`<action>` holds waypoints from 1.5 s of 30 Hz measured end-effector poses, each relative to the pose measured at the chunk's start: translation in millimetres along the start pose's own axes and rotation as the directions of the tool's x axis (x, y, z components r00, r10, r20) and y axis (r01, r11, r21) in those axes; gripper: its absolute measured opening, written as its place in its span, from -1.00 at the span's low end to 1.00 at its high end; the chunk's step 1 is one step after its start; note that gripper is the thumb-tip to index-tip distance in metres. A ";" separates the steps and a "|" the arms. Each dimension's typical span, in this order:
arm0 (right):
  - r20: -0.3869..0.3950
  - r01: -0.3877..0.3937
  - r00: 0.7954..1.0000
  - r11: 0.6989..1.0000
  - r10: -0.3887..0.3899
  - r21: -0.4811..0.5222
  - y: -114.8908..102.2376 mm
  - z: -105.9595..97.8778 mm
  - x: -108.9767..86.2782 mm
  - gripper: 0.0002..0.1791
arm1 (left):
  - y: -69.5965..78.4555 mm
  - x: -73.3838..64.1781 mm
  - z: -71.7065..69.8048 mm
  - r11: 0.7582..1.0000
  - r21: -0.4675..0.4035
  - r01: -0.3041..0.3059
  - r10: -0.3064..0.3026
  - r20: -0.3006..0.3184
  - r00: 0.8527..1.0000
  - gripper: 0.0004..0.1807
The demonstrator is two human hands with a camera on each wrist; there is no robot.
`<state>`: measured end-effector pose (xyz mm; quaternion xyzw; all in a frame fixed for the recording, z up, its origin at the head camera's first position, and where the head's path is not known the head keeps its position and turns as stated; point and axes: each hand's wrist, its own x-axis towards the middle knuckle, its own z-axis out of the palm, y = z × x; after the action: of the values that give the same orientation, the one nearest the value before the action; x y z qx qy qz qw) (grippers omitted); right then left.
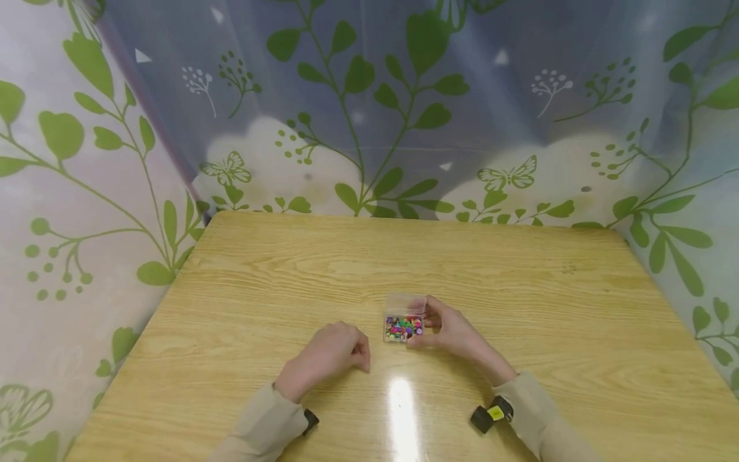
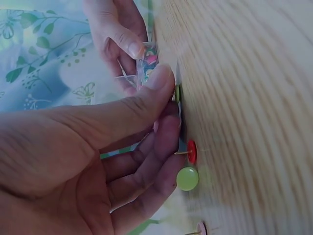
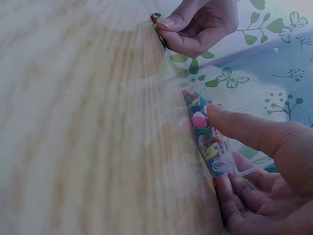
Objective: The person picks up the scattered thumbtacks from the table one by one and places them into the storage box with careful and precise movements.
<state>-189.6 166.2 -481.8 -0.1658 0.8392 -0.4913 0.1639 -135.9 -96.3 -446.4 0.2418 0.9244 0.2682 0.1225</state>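
A small clear plastic box point(image 1: 404, 328) with its lid raised sits on the table, filled with colourful thumbtacks point(image 3: 199, 120). My right hand point(image 1: 456, 330) holds the box at its right side, thumb at the front and fingers behind. To the left of the box, my left hand point(image 1: 330, 356) is low over the tabletop, thumb and index finger pinched together. A yellow-green thumbtack point(image 2: 177, 93) shows at those fingertips, mostly hidden. Close by its other fingers, in the left wrist view, lie a red thumbtack point(image 2: 191, 152), a light green thumbtack point(image 2: 188, 178) and a pink thumbtack point(image 2: 202, 228).
The wooden table point(image 1: 277, 276) reaches back to a patterned curtain point(image 1: 369, 115) with leaves and butterflies, which also hangs at both sides. A bright light reflection point(image 1: 403, 417) lies on the tabletop between the forearms. Black straps with small devices point(image 1: 491, 414) are on the wrists.
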 end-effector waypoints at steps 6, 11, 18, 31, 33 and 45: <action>-0.002 0.000 1.000 1.000 0.000 0.010 -0.3 -0.3 1.1 -0.27 | 1.7 3.2 -0.2 1.000 0.023 0.008 -0.007 -0.043 0.999 -0.85; 0.002 -0.004 1.000 1.000 0.004 0.018 -0.3 -0.6 0.9 -0.26 | 7.5 12.8 -0.2 0.998 0.060 0.015 -0.009 -0.090 0.996 -0.87; 0.019 0.011 1.000 0.999 -0.012 0.034 -1.2 -0.7 -0.9 -0.27 | 28.6 35.7 -2.6 0.998 0.066 -0.008 0.022 -0.225 0.974 -0.91; 0.006 -0.005 1.000 1.000 0.005 0.001 -0.8 -0.5 -0.6 -0.27 | 30.1 35.1 -10.9 0.999 0.040 -0.022 0.034 -0.346 0.937 -0.93; 0.006 0.004 1.000 1.000 -0.004 0.003 -1.0 -0.4 -0.5 -0.26 | 22.5 27.5 -14.7 0.999 0.050 0.005 0.011 -0.313 0.950 -0.91; 0.014 -0.001 1.000 1.000 0.001 0.006 -1.5 0.3 -0.5 -0.25 | -20.2 -21.0 -26.3 0.999 -0.026 0.038 -0.039 -0.035 0.999 -0.82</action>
<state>-188.9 165.5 -480.6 -0.1685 0.8366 -0.4924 0.1707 -135.0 -133.5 -433.9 0.2178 0.9275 0.2816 0.1140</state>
